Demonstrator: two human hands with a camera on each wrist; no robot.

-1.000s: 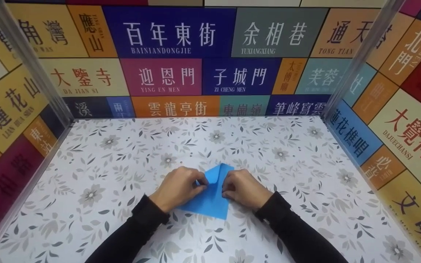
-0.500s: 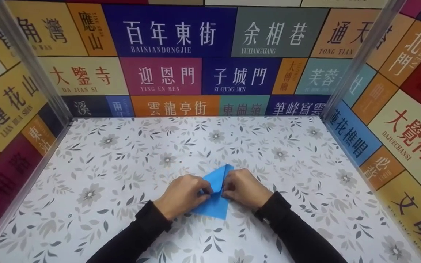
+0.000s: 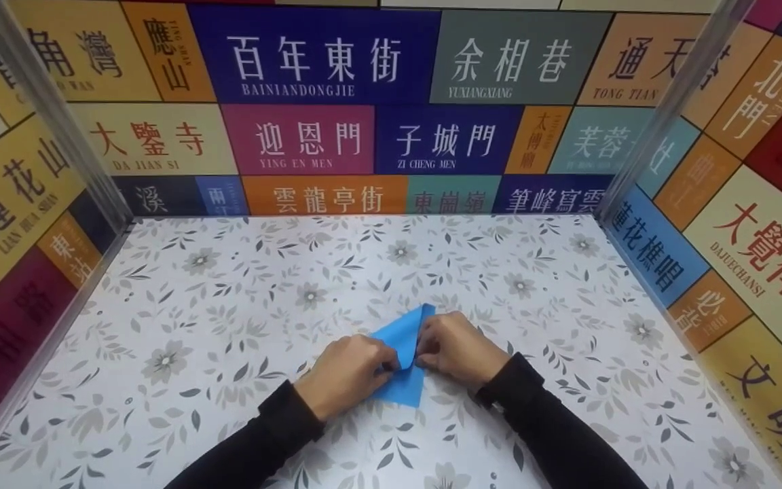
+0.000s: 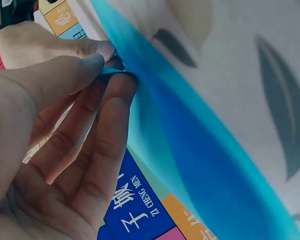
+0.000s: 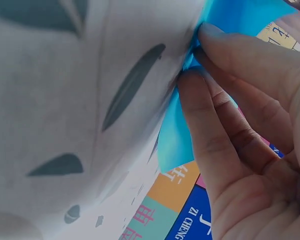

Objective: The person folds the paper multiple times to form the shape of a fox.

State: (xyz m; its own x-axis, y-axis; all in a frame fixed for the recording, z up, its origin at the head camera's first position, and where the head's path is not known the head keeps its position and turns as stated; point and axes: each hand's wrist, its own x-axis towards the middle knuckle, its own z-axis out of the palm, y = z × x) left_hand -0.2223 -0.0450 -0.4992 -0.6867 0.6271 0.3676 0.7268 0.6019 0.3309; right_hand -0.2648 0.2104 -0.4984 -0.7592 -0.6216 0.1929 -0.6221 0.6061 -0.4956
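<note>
Blue paper point(image 3: 410, 334) sits between my hands in the near middle of a floral-patterned desk point(image 3: 262, 272). My left hand point(image 3: 354, 370) pinches its raised flap; my right hand point(image 3: 462, 346) pinches the right edge, apparently steadying the sheet so the layers can meet evenly. Plain and bright, the paper bows at the fold and narrows at its far end. Colourful lettered panels point(image 3: 316, 58) stand beyond.

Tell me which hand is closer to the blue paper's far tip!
Right. The right hand grips the paper just beside its tip; the left hand is farther off, pinching the flap.
</note>
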